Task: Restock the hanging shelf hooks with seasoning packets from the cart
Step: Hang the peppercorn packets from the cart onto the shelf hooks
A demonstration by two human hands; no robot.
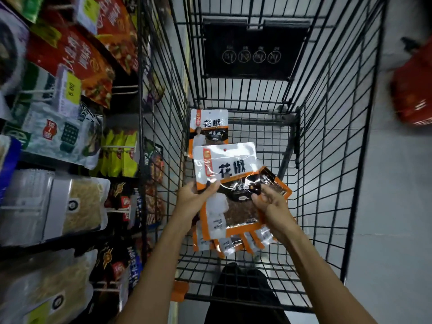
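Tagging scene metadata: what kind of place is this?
Most likely a grocery store aisle. A black wire shopping cart holds identical seasoning packets, hanging food packages fill the racks on the left, and a yellow price tag hangs among them.

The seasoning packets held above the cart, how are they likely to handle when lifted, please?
Probably floppy: the seasoning packets are thin pouches fanning out below. Likely slippery, given the glossy film. Seemingly light: the left hand and right hand hold several together.
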